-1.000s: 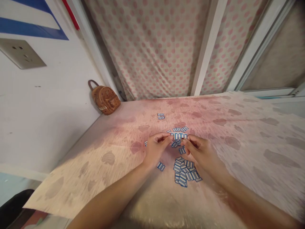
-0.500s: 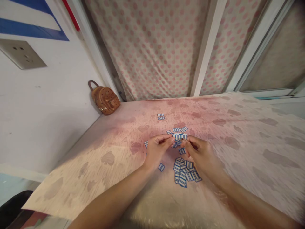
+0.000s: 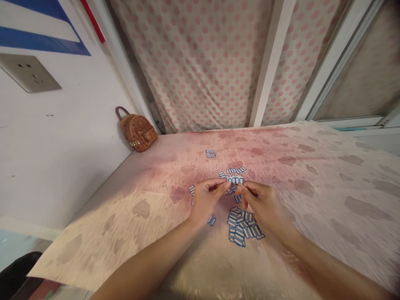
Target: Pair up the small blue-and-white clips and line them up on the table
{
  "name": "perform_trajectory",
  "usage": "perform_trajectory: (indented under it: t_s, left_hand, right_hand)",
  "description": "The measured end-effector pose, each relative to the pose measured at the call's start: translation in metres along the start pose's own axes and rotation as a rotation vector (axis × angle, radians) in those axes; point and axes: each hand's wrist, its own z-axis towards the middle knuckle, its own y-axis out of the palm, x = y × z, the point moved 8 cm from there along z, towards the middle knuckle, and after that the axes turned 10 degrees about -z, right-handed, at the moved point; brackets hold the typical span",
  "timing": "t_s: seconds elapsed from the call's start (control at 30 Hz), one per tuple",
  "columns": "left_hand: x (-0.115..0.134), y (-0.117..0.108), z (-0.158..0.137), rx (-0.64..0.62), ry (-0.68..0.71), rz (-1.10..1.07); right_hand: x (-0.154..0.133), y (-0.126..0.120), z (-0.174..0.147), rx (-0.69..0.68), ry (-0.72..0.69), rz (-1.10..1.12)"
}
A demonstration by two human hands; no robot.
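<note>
My left hand (image 3: 204, 199) and my right hand (image 3: 261, 205) meet over the table, and together they pinch a short strip of small blue-and-white pieces (image 3: 235, 180) between thumbs and fingertips. Just below my right hand lies a loose heap of the same pieces (image 3: 242, 227). A row of them (image 3: 235, 170) sits just beyond my fingers. A small pair (image 3: 210, 153) lies farther back, another pair (image 3: 212, 220) under my left wrist, and a few (image 3: 191, 190) peek out left of my left hand.
The table wears a pink-and-cream leaf-pattern cloth (image 3: 312, 175) under clear plastic. A small brown backpack (image 3: 137, 131) leans in the back left corner against the white wall. A polka-dot curtain (image 3: 206, 62) hangs behind. A wall socket (image 3: 29, 73) is at upper left.
My hands have drawn closer together and the strip between them now looks shorter. The pieces on the table have not moved.
</note>
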Motion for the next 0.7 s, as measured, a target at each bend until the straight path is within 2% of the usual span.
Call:
perform_trajectory:
  t_s: [0.17, 0.33, 0.5, 0.7]
  left_hand:
    - [0.003, -0.001, -0.001, 0.001, 0.044, 0.042]
    - [0.005, -0.002, -0.001, 0.023, 0.085, 0.090]
    - [0.006, 0.001, -0.002, 0.012, 0.117, 0.099]
    - [0.004, 0.002, -0.003, -0.010, 0.128, 0.110]
  right_hand:
    - [-0.002, -0.001, 0.002, 0.000, 0.017, 0.087]
    - [-0.004, 0.003, 0.000, -0.043, 0.179, 0.373]
    - [0.002, 0.011, -0.002, -0.088, 0.293, 0.494]
    - [0.001, 0.011, -0.001, -0.109, 0.279, 0.561]
